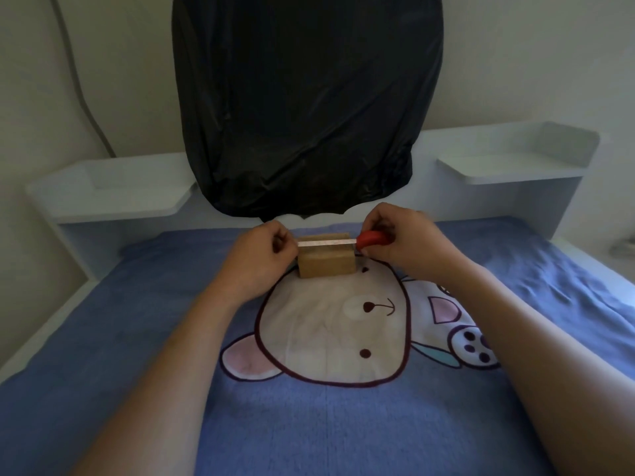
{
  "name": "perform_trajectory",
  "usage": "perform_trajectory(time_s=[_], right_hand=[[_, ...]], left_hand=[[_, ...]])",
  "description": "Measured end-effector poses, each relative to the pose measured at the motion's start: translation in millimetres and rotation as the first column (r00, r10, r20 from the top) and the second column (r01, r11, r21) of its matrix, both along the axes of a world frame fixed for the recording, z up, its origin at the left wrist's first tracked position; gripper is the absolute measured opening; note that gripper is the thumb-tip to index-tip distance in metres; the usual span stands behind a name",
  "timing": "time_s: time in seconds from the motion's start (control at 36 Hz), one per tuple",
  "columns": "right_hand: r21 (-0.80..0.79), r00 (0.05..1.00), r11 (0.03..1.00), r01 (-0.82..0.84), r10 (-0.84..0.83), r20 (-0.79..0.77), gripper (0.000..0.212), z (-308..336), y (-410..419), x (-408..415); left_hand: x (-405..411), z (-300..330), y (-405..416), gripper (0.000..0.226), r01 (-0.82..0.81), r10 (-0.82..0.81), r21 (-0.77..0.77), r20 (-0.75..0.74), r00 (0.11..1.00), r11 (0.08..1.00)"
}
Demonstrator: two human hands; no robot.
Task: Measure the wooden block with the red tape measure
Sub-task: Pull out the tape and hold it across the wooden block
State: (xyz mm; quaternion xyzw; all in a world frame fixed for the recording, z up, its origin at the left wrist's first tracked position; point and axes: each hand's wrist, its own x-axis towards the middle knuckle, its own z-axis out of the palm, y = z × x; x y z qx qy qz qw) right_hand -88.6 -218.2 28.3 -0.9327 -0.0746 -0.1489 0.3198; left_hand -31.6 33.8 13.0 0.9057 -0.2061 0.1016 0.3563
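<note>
At nine o'clock of the scene stood the white shelf [113, 197] of the headboard, with a grey cable [74, 80] running down the wall above it. My left hand [259, 255] came next, fingers curled shut and pinching the free end of the tape strip [324, 242] at the left edge of the wooden block [326, 267]. The block rested on the blue bedsheet [103, 355], at the twelve o'clock edge of the printed bear face [330, 324] — its long side facing me. The pale strip lay stretched flat across the block's top from end to end. At the block's three o'clock side my right hand [402, 240] was clenched around the red tape measure [372, 239], the case held just beside the block's right edge and level with its top. Above it all, at twelve o'clock, a black plastic bag [305, 104] hung against the wall — its bottom fold just behind my hands. Further right stood another white shelf [515, 166].
</note>
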Motion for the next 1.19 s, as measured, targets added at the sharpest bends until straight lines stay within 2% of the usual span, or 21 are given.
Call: perform_trajectory(time_s=[0.25,0.42,0.61,0.75,1.03,1.19], right_hand=[[0.043,0.993,0.999,0.032,-0.037,0.110,0.024,-1.6,-1.0,3.3],[0.047,0.988,0.998,0.042,-0.048,0.144,0.025,-4.7,-3.5,6.3],[0.065,0.988,0.997,0.043,-0.052,0.146,0.023,-3.7,-1.7,7.1],[0.097,0.989,0.995,0.008,-0.023,0.146,0.023,-0.4,-2.3,2.9],[0.096,0.986,0.995,-0.028,0.011,0.164,0.029,-0.1,1.9,1.2],[0.206,0.989,0.977,-0.051,0.021,0.145,0.037,1.3,4.5,1.5]], left_hand=[[2.0,-4.9,-1.3,0.007,0.048,-0.038,-0.054,0.175,0.984,0.997],[2.8,-5.5,-1.9,0.007,0.060,-0.047,-0.061,0.193,0.980,0.996],[2.7,-4.9,-2.5,0.009,0.049,-0.033,-0.099,0.156,0.987,0.994],[3.0,-2.3,-3.9,0.008,0.030,-0.011,-0.218,0.092,0.996,0.975],[-11.8,9.6,-13.0,0.010,0.086,-0.115,-0.412,-0.045,0.992,0.907],[-14.7,11.3,-15.1,0.017,0.086,-0.138,-0.449,-0.085,0.987,0.890]])
